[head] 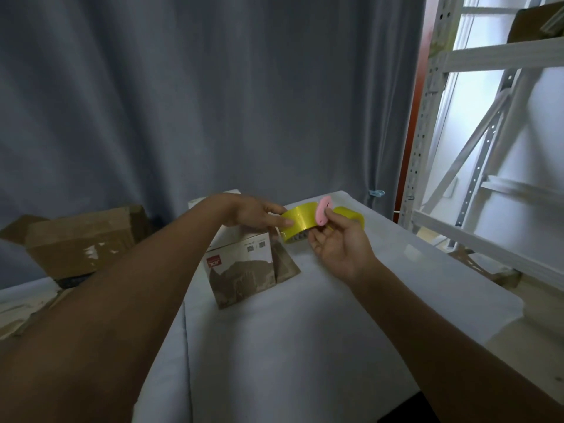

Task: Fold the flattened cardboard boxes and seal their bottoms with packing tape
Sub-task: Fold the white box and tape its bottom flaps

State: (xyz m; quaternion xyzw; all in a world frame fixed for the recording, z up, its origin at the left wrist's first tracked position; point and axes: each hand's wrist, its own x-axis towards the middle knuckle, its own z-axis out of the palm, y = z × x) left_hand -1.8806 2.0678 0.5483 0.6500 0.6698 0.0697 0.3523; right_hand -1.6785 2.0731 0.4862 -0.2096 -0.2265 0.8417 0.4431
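Lower frame: two bare forearms reach up over the white-covered table [305, 331]. Centre right: the right hand [338, 248], palm turned up, pinches a small pink cutter [323, 212] between thumb and fingertips, its other fingers loosely curled. Centre: the left hand [259, 212] grips the yellow tape roll [300, 222] by its rim, thumb on the outer band and fingers over the top; the cutter touches the roll's upper edge. A second yellow roll [351, 216] shows just behind the right hand (partly hidden). Directly below the left hand stands the small printed cardboard box [244, 270], folded upright on the table, one flap [287, 264] splayed out at its right side. Left middle: a larger brown box [82, 239] with shiny tape patches. Background: grey curtain [213, 102]; upper right, white metal shelving [488, 117].

Handling judgement: the roll is light and rigid, best held by rim or core; its film is thin, slippery-backed and clings to itself, so the free end wants tension. The box is light, stiff only along creases, and likely to slide unless pressed down.
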